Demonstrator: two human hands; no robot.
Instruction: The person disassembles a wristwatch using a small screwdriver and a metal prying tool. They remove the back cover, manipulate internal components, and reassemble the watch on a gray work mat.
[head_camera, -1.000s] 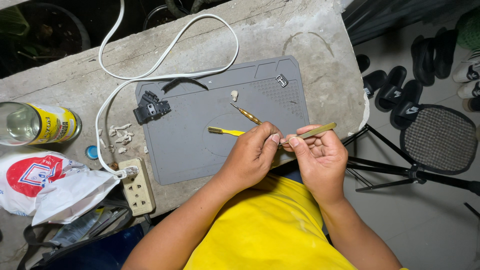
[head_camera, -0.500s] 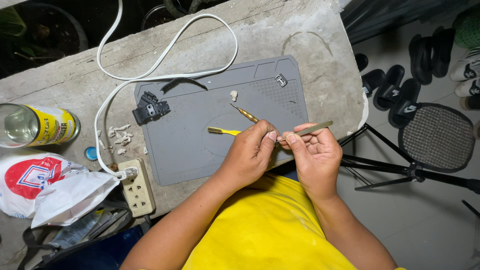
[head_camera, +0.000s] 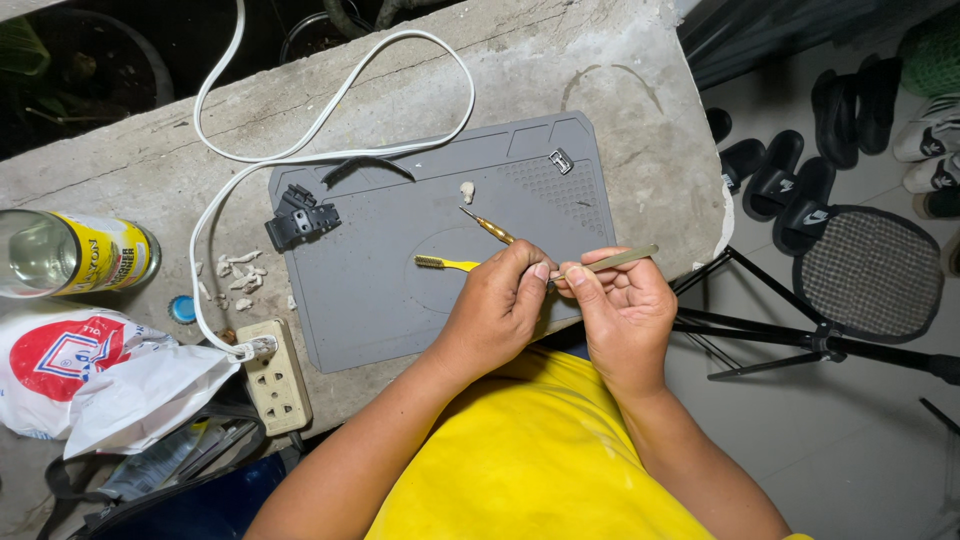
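My right hand (head_camera: 625, 315) holds a thin flat olive-grey metal tool (head_camera: 620, 260) that sticks out to the right over the table edge. My left hand (head_camera: 495, 310) pinches the tool's near end between thumb and forefinger, touching the right hand's fingertips. Both hands hover over the front right of a grey work mat (head_camera: 380, 310). On the mat a small yellow-handled brush (head_camera: 445, 263) and a brass-handled pointed tool (head_camera: 487, 226) reach under my left hand. A tiny white piece (head_camera: 467, 190) lies further back.
On the mat are a black plastic part (head_camera: 300, 217) and a small metal clip (head_camera: 561, 160). A white cable (head_camera: 330, 150) loops to a power strip (head_camera: 275, 375). White crumbs (head_camera: 235, 272), a can (head_camera: 70, 255) and a plastic bag (head_camera: 90, 375) lie left. A tripod (head_camera: 800, 340) and shoes (head_camera: 780, 175) stand right, on the floor.
Both hands have shifted very slightly left with the thin tool still pinched between them. Nothing else on the table has moved.
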